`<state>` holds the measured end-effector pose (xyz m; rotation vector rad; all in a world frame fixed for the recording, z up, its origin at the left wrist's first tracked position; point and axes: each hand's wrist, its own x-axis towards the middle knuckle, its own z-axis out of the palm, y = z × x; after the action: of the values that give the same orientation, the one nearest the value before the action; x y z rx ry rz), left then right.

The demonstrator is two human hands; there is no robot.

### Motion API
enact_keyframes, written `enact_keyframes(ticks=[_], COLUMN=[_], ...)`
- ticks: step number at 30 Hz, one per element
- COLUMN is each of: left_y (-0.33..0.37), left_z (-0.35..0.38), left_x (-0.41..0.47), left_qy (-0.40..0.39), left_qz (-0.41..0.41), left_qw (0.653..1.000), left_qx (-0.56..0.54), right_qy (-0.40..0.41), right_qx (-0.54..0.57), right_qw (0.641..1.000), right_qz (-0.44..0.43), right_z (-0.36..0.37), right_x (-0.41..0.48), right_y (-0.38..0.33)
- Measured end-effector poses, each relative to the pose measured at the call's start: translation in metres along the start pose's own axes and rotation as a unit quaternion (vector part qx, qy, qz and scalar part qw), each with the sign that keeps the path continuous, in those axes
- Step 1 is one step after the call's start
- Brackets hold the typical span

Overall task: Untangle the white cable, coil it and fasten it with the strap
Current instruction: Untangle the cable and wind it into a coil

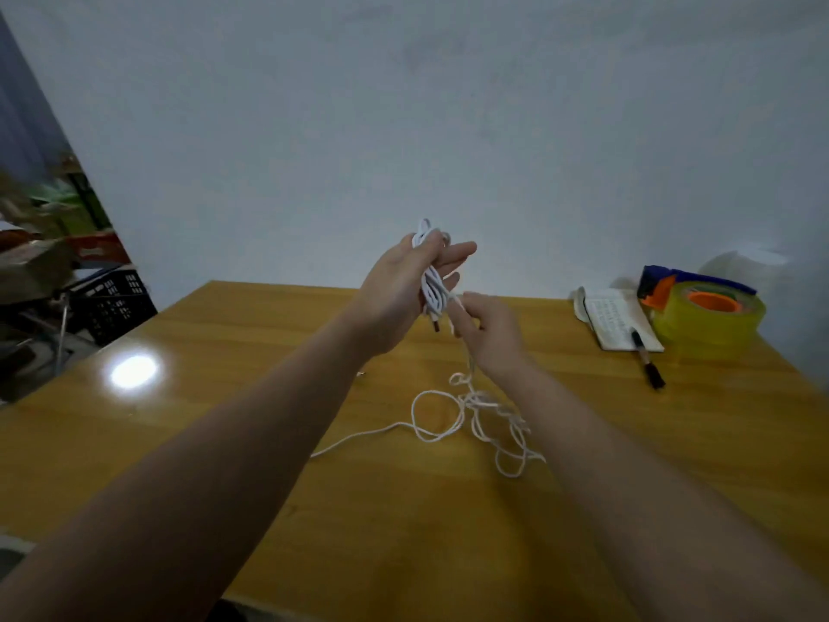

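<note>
Wooden desk (224, 397) sat against a plain wall. Left grip (401, 289) was closed round the cable (433, 287) bundle, held upright. Right grip (489, 334) pinched the loose strand just below it. Tangled rest hung down under the right grip, so I'd guess that one feeds.

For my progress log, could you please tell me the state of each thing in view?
white cable: partly coiled in hand, rest tangled on the table
left hand: holds the coiled part
right hand: pinches a strand below it
tape roll: lying flat
pen: lying on the notebook
</note>
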<state>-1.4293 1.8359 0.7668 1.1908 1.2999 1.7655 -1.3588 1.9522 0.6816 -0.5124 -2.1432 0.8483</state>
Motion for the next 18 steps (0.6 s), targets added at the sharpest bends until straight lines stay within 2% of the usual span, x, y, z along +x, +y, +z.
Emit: enact_keyframes(ticks=[2,5,7,9,11,12,13,15,16,18], left_y=[-0.006,-0.022,-0.037,-0.054,-0.071,-0.079,-0.084,-0.09,-0.09,-0.086], left_z=[-0.004,0.001,0.01,0.027,0.051,0.062,0.071,0.077,0.075,0.069], left_x=[0.001,0.006,0.013,0.021,0.027,0.03,0.032,0.035,0.036,0.035], left_qy=[0.028,0.068,0.081,0.071,0.057,0.059,0.067,0.105,0.127,0.144], left_qz=[0.008,-0.004,-0.03,-0.062,-0.092,-0.103,-0.11,-0.115,-0.117,-0.111], left_qw=[0.999,0.995,0.99,0.986,0.981,0.978,0.975,0.966,0.959,0.95], left_qx=[-0.03,-0.077,-0.115,-0.137,-0.16,-0.173,-0.183,-0.205,-0.223,-0.255], right_qy=[-0.044,-0.101,-0.07,0.022,0.078,0.079,0.064,0.006,-0.035,-0.117], right_qx=[0.017,-0.063,-0.044,0.034,0.118,0.131,0.107,-0.04,-0.138,-0.308], right_qw=[0.999,0.993,0.996,0.999,0.989,0.986,0.988,0.995,0.985,0.938], right_qz=[0.006,-0.025,-0.035,-0.021,0.037,0.07,0.09,0.092,0.094,0.103], right_z=[-0.01,-0.033,-0.055,-0.078,-0.095,-0.102,-0.107,-0.119,-0.123,-0.128], right_x=[-0.01,-0.032,-0.05,-0.061,-0.064,-0.065,-0.066,-0.068,-0.07,-0.075], right_y=[0.012,0.027,0.023,0.015,0.012,0.011,0.013,0.019,0.023,0.03])
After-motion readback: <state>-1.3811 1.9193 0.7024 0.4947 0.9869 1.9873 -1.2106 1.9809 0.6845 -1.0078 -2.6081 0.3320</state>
